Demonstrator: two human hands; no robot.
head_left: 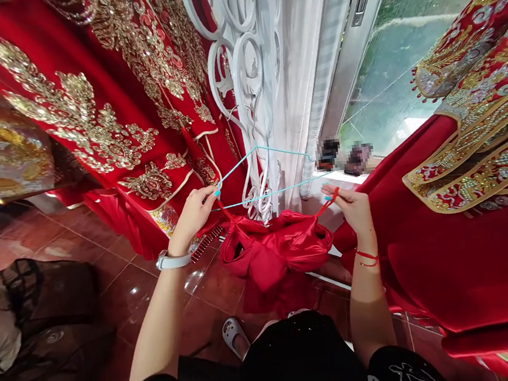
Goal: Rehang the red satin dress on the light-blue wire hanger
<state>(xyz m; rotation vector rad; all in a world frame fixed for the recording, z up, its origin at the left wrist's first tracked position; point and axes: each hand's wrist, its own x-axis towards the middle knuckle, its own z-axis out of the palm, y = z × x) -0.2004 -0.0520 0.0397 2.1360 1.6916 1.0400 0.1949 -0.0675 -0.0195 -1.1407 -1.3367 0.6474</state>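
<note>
The left hand [195,212] had its fingers [212,194] pressed together in a pinch on the left end of a light-blue wire hanger [277,191]. The left strap [226,211] of a red satin garment [278,246] rose to those same fingertips, though whether it was caught in the pinch could not be told. The right hand [351,205] was held at about the same height, well apart from the left, with its fingers closed on the garment's thin right strap [331,200], which looped up over a fingertip just below the hanger's right end. The garment hung bunched and sagging between the two hands, under the hanger's bottom bar, above the reddish tiled floor [130,278] and in front of the person's black-clad lap. The hanger's hook pointed up towards a white ornamental metal frame [244,63] just behind it. A white watch [171,261] sat on the left wrist and a red string bracelet [368,256] on the right. A red gown with gold embroidery [89,111] hung at the left, and another embroidered red gown [482,146] spread at the right beside a window [402,45] with a white curtain [306,44]. One pale slipper [234,336] showed on the floor, and dark bags [43,312] lay at the far left.
</note>
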